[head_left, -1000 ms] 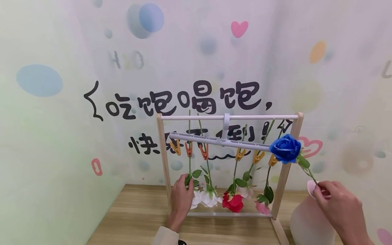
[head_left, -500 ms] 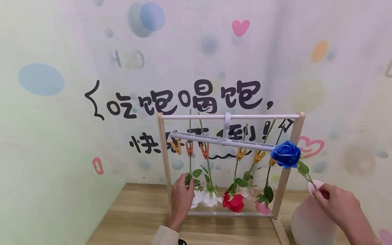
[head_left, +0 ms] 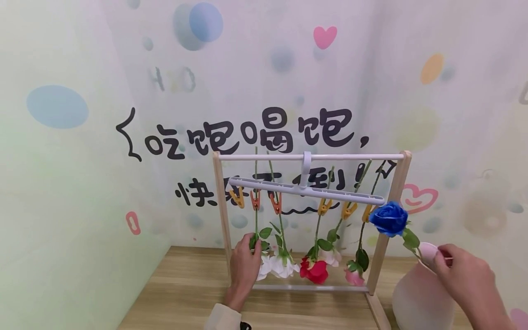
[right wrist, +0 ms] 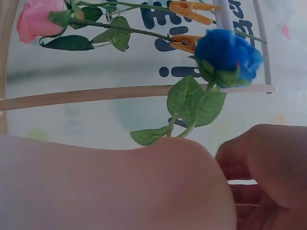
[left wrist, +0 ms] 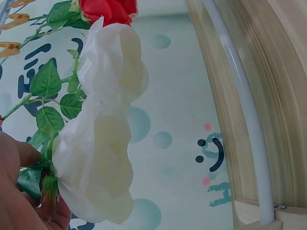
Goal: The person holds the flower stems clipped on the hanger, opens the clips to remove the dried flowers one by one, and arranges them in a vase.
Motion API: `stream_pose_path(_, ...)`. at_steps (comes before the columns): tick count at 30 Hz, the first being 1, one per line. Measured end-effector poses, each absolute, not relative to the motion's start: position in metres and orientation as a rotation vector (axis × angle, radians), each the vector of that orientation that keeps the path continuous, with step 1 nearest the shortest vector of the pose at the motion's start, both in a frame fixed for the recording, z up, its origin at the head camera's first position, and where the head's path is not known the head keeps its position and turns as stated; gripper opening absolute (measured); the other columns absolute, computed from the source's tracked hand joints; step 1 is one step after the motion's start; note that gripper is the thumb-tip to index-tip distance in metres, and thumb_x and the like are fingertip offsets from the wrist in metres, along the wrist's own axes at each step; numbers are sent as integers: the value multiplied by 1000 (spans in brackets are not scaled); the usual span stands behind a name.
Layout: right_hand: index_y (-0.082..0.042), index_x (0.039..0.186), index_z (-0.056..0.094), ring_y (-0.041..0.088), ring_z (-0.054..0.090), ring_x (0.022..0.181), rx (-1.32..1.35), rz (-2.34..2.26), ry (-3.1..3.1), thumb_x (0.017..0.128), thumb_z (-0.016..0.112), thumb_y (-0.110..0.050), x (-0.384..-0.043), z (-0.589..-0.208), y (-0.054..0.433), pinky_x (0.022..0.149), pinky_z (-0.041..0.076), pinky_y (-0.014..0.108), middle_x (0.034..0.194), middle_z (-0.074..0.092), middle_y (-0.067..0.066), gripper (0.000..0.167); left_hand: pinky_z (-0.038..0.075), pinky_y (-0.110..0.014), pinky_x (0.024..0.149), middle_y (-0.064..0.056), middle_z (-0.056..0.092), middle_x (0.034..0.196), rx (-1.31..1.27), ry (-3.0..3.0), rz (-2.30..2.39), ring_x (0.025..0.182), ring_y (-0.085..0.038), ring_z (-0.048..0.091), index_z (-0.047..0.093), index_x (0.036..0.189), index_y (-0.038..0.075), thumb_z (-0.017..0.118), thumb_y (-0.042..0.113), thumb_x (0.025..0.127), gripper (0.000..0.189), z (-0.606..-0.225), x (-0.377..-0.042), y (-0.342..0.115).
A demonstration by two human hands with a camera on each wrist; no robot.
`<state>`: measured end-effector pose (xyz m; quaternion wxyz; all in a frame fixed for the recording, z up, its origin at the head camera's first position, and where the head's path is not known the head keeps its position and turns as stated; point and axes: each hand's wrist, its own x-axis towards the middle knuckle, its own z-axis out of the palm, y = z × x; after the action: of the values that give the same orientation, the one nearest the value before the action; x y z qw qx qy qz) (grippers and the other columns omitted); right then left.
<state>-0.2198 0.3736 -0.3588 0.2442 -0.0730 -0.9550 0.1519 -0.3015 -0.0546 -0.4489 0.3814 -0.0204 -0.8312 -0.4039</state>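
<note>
My left hand (head_left: 245,266) pinches a white rose (left wrist: 96,167) just behind its bloom, among green leaves (left wrist: 49,120). That rose hangs head down from an orange clip on the pale hanger (head_left: 284,187). On the right, my right hand (head_left: 474,279) has its thumb and fingers curled at the mouth of a pale pink-white vase (head_left: 416,298). A blue rose (head_left: 389,219) leans left from there, its bloom close to the hanger's right end. Its stem passes by the vase's rim; the spot where my fingers meet it is hidden.
The hanger hooks over the top bar of a wooden frame (head_left: 381,256) on the wood-grain table (head_left: 165,284). Another white rose (head_left: 284,268), a red rose (head_left: 314,270) and pink ones (head_left: 354,277) hang from clips. The leftmost yellow clip (head_left: 237,198) holds nothing.
The blue rose's bloom has come down, baring the hanger's right end. My right hand has moved slightly right and down, showing more of the vase's mouth. My left hand keeps its place.
</note>
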Motion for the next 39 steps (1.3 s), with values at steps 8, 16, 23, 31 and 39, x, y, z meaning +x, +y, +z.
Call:
stream_pose_path(8, 11, 113, 63, 48, 64, 84, -85, 446, -2092, 89, 59, -7, -206, -353, 337, 77, 53, 48, 106, 64, 32, 31, 53, -40, 64, -13, 71, 89, -49, -2129, -1028, 80, -27, 69, 69, 104, 3, 72, 14, 90, 17, -449, -301, -59)
stream_pose_path(16, 8, 119, 62, 45, 61, 88, 116, 464, -1978, 81, 72, -2, -208, -341, 291, 85, 28, -2, 110, 64, 29, 40, 53, -41, 61, -15, 72, 86, -66, -2083, -980, 76, -29, 70, 70, 101, 3, 73, 11, 87, 16, -452, -299, -60)
stream_pose_path(23, 7, 121, 60, 46, 61, 104, 295, 489, -1969, 80, 75, -2, -215, -335, 244, 91, 52, 50, 116, 63, 28, 45, 53, -41, 62, -14, 72, 85, -66, -2091, -965, 75, -27, 70, 70, 102, 3, 73, 13, 89, 17, -451, -296, -62)
stream_pose_path(31, 6, 119, 62, 42, 63, 105, 444, 499, -1985, 79, 77, -6, -233, -337, 190, 83, 54, 55, 116, 65, 26, 44, 51, -35, 58, -11, 72, 85, -109, -2084, -958, 72, -22, 68, 70, 103, 3, 73, 12, 89, 17, -451, -294, -62)
stream_pose_path(39, 3, 121, 62, 38, 65, 106, 591, 528, -2006, 83, 77, -14, -252, -338, 139, 84, 56, 49, 117, 66, 22, 45, 50, -31, 57, -10, 72, 83, -115, -2086, -955, 71, -19, 67, 70, 102, 3, 72, 11, 89, 16, -451, -292, -63)
